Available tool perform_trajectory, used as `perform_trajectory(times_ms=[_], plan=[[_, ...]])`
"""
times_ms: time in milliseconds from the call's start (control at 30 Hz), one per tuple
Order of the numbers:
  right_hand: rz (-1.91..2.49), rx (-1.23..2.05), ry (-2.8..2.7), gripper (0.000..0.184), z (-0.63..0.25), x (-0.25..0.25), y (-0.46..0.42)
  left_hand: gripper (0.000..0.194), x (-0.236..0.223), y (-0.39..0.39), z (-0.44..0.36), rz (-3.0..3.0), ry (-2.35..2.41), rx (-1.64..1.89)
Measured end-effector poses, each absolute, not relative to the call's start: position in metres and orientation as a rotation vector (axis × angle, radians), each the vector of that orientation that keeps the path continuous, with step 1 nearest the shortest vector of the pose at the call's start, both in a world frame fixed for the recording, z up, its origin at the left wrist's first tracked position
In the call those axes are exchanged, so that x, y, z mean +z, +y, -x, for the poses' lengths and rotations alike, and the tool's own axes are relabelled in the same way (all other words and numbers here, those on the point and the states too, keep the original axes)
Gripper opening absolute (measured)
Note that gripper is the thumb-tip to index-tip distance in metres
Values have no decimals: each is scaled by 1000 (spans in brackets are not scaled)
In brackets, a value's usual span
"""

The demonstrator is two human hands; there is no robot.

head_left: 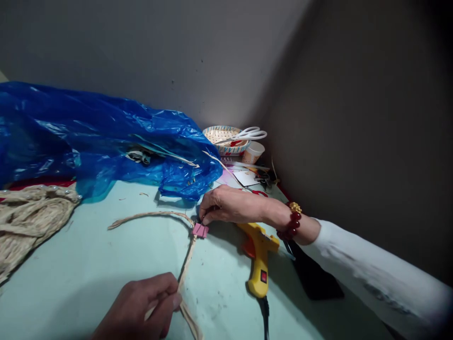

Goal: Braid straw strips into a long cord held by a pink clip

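A braided straw cord (155, 215) lies curved on the pale green table (88, 264) and runs down toward me. My left hand (141, 307) is closed, pinching the cord's near end between thumb and fingers. My right hand (226, 205), with a red bead bracelet at the wrist, reaches in from the right. Its fingertips press together on a small pink binder clip (200, 230) that sits on the cord at its bend.
A yellow hot glue gun (260, 257) lies just right of the cord. A crumpled blue plastic bag (99, 137) fills the back left, woven straw work (28, 222) the left edge. White scissors (247, 134) rest on a small basket (224, 141) in the corner.
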State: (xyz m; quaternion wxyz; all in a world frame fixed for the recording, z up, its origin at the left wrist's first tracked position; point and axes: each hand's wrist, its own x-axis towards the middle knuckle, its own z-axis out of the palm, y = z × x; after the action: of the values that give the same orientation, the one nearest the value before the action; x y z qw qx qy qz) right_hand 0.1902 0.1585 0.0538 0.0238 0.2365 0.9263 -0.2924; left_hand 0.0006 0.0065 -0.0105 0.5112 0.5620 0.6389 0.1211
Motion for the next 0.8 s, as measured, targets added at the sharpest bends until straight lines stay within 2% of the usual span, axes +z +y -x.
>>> perform_trajectory(times_ms=[233, 333, 467, 800], plan=[[-735, -1030, 2813, 12, -195, 55, 165, 31, -11, 19, 5, -1343, 1590, 318], [-776, -1156, 2771, 3, -196, 53, 168, 31, -11, 20, 7, -1384, 1596, 308], [-940, -1215, 2768, 23, -197, 50, 169, 33, -12, 25, 11, -1456, 1612, 253], [-999, -1139, 2882, 18, -194, 46, 167, 32, -6, 43, 13, -1564, 1531, 120]])
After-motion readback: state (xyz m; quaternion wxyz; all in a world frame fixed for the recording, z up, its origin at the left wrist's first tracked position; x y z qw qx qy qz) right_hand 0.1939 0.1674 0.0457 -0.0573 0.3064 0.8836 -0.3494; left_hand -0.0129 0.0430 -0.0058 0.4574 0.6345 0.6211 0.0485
